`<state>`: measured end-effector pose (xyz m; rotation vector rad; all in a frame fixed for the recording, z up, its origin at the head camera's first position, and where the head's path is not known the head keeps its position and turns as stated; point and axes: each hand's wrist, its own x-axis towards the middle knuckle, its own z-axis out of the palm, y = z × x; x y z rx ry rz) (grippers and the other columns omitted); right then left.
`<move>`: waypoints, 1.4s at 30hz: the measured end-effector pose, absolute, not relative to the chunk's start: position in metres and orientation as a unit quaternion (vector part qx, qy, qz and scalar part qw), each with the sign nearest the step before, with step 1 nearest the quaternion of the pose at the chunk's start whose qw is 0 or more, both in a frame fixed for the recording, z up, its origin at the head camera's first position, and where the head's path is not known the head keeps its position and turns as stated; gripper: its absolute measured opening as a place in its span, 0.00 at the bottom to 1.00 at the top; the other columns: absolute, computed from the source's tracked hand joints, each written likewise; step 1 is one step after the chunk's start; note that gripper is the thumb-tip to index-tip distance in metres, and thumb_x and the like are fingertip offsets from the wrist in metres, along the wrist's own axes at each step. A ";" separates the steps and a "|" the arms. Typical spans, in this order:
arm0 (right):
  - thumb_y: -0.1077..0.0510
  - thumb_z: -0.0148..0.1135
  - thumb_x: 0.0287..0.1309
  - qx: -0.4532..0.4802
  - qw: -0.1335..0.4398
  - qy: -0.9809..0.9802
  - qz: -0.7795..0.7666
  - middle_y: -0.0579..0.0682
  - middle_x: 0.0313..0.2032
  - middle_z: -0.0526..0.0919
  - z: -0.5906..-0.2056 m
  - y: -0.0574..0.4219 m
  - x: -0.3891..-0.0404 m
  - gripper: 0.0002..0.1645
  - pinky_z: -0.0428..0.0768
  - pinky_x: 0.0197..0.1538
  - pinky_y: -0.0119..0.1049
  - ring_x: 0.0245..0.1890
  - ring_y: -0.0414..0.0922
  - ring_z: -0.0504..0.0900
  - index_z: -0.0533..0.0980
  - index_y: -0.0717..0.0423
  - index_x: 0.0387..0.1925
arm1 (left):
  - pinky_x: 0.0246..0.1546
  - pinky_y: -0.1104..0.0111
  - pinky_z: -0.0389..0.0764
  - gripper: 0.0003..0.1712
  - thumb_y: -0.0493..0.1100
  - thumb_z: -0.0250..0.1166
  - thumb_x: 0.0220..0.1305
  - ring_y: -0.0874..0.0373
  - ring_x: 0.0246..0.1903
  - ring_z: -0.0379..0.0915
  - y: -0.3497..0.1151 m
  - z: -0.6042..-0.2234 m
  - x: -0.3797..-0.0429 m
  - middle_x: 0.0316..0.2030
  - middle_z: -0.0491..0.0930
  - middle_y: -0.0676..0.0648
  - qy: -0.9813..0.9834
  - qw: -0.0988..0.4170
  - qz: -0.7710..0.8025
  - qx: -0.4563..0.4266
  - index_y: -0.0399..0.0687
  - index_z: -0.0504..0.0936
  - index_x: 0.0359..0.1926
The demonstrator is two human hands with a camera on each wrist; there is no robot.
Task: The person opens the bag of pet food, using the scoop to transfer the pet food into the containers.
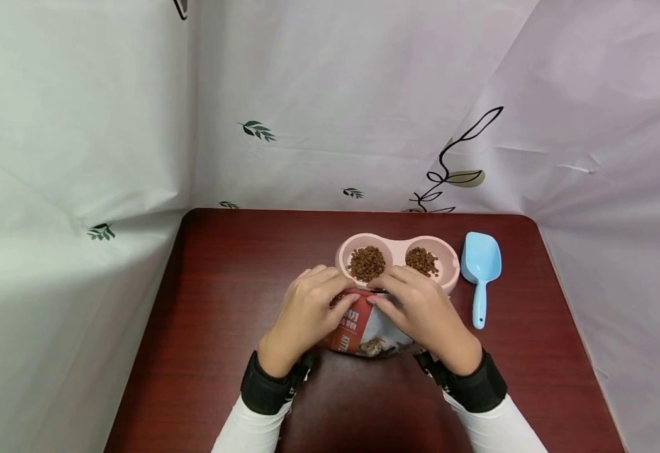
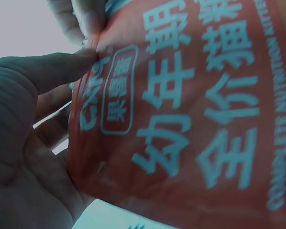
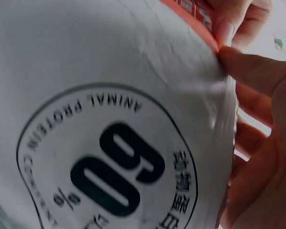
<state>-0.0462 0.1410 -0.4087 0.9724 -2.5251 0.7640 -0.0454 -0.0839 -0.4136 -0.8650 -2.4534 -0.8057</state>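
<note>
A red and white bag of kitten food (image 1: 349, 333) stands at the front of the pink double bowl (image 1: 399, 251). My left hand (image 1: 309, 308) pinches the bag's top edge between thumb and fingers, while my right hand (image 1: 423, 311) pinches the same edge just beside it. In the left wrist view, the left thumb presses on the red panel (image 2: 167, 143) near its rim. The right wrist view has the right thumb against the white panel (image 3: 109, 62), fingers behind it. Whether the bag's mouth is sealed cannot be made out.
Brown kibble (image 1: 367, 263) lies in the bowl's left half, and a smaller heap of kibble (image 1: 420, 259) in its right half. A light blue scoop (image 1: 481, 258) rests right of the bowl on the dark red table (image 1: 239, 283). Pale cloth (image 1: 330, 107) hangs behind.
</note>
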 end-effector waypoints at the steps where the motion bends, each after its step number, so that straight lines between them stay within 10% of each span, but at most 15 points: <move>1: 0.54 0.74 0.61 0.344 0.162 -0.887 0.265 0.47 0.40 0.85 -0.409 0.143 -0.045 0.10 0.84 0.46 0.44 0.43 0.45 0.85 0.85 0.52 0.43 | 0.34 0.63 0.77 0.06 0.44 0.76 0.61 0.58 0.32 0.76 -0.084 -0.413 -0.044 0.33 0.86 0.55 -0.882 0.209 -0.284 -0.312 0.50 0.89 0.36; 11: 0.55 0.70 0.66 0.360 0.168 -0.872 0.284 0.46 0.34 0.81 -0.415 0.148 -0.041 0.06 0.80 0.39 0.38 0.36 0.41 0.79 0.84 0.53 0.37 | 0.33 0.63 0.70 0.06 0.47 0.75 0.62 0.58 0.30 0.73 -0.081 -0.408 -0.035 0.32 0.86 0.55 -0.886 0.225 -0.252 -0.318 0.52 0.88 0.36; 19: 0.40 0.52 0.76 0.362 0.166 -0.873 0.283 0.48 0.41 0.82 -0.416 0.154 -0.041 0.24 0.81 0.43 0.38 0.42 0.42 0.82 0.83 0.55 0.42 | 0.31 0.65 0.69 0.05 0.48 0.71 0.66 0.59 0.29 0.73 -0.082 -0.412 -0.036 0.31 0.85 0.56 -0.886 0.219 -0.265 -0.312 0.53 0.87 0.36; 42: 0.50 0.59 0.75 0.379 0.218 -0.848 0.300 0.47 0.39 0.83 -0.428 0.148 -0.045 0.15 0.82 0.44 0.40 0.41 0.43 0.83 0.85 0.54 0.42 | 0.33 0.64 0.69 0.08 0.49 0.72 0.65 0.58 0.31 0.74 -0.074 -0.419 -0.040 0.41 0.90 0.57 -0.880 0.250 -0.256 -0.314 0.55 0.93 0.43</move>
